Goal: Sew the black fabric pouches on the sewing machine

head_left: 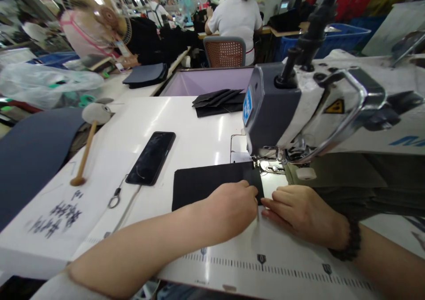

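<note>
A flat black fabric piece (pixel 206 180) lies on the white sewing table, its far right corner by the presser foot (pixel 257 163) of the sewing machine (pixel 275 109). My left hand (pixel 234 209) rests over its near right part, fingers curled down and closed on the cloth. Beside it, my right hand (pixel 299 211) has its fingers bent together, the tips at the cloth's near right corner. The undersides of both grips are hidden. A dark beaded bracelet (pixel 352 240) circles my right wrist.
Left of the cloth lie a black phone (pixel 151 158), a metal ring (pixel 114 199) on a cord and a wooden-handled mallet (pixel 86 151). Folded black pieces (pixel 217 102) lie behind. Olive fabric (pixel 365 176) is stacked under the machine arm. Several people work beyond.
</note>
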The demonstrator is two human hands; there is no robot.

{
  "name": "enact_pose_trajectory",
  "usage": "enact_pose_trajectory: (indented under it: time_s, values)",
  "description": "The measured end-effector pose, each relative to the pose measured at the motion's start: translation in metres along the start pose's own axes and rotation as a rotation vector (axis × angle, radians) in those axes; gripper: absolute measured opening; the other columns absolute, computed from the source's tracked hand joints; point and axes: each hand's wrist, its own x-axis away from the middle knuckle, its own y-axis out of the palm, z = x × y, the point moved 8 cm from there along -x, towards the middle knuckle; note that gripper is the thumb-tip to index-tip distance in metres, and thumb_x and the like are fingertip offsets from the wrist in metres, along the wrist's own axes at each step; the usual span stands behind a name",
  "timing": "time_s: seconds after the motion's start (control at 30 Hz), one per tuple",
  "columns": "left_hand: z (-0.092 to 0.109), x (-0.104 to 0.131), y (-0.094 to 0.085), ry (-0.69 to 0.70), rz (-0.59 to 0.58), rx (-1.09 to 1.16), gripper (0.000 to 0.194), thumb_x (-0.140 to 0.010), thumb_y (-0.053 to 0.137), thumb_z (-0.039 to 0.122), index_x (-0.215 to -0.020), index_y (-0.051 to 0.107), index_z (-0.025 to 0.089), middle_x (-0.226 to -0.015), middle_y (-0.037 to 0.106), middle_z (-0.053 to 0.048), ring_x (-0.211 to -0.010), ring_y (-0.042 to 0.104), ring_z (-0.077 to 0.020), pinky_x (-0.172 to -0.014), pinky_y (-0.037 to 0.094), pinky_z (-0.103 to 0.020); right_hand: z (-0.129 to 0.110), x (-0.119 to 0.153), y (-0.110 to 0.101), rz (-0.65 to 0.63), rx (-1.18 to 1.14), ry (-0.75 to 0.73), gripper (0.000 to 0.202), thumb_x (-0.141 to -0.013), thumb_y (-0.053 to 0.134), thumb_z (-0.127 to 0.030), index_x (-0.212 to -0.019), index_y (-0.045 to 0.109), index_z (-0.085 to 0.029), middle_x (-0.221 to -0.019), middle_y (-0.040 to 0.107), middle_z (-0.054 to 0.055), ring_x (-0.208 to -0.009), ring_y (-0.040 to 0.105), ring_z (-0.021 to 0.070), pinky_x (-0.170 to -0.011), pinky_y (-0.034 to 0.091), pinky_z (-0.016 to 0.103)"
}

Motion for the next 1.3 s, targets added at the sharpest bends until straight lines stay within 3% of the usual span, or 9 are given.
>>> enact_pose_trajectory:
  time_s: [0.2, 0.6, 1.0, 1.3]
  values:
    - [0.0, -0.001, 0.003, 0.011, 0.005, -0.087, 0.01, -0.076, 0.053, 0.008, -0.072, 0.061, 0.012, -0.093, 0.063, -0.01, -0.086, 0.057, -0.0196, -0.066, 0.046, -0.027, 0.005, 0.002, 0.005, -0.034, 0.001, 0.035, 0.033, -0.09, 0.035, -0.026, -0.078, 0.063, -0.015, -0.056, 0.052, 0.001, -0.052, 0.045, 0.0109, -0.05, 0.03, 0.027]
    - [-0.02, -0.004, -0.002, -0.05, 0.017, -0.1, 0.014, -0.079, 0.049, 0.006, -0.087, 0.061, 0.008, -0.102, 0.061, -0.013, -0.096, 0.056, -0.0206, -0.077, 0.047, -0.027, 0.025, 0.002, 0.018, -0.092, 0.027, 0.183, 0.036, -0.091, 0.031, -0.034, -0.091, 0.061, -0.014, -0.062, 0.055, 0.002, -0.055, 0.05, 0.012, -0.051, 0.032, 0.025]
    - [-0.044, -0.012, -0.01, -0.112, 0.13, -0.043, 0.021, -0.083, 0.047, 0.01, -0.099, 0.057, 0.003, -0.111, 0.056, -0.014, -0.112, 0.047, -0.0196, -0.098, 0.035, -0.026, 0.044, 0.004, 0.031, -0.11, 0.069, 0.361, 0.033, -0.085, 0.044, -0.033, -0.109, 0.056, -0.012, -0.085, 0.064, 0.009, -0.075, 0.059, 0.0169, -0.064, 0.044, 0.026]
    - [-0.056, -0.014, -0.009, -0.116, 0.254, -0.046, 0.022, -0.084, 0.043, 0.009, -0.1, 0.057, 0.004, -0.108, 0.058, -0.013, -0.112, 0.046, -0.0188, -0.093, 0.039, -0.025, 0.044, 0.004, 0.031, -0.107, 0.052, 0.369, 0.033, -0.086, 0.043, -0.033, -0.109, 0.056, -0.014, -0.089, 0.064, 0.01, -0.079, 0.059, 0.0176, -0.069, 0.046, 0.027]
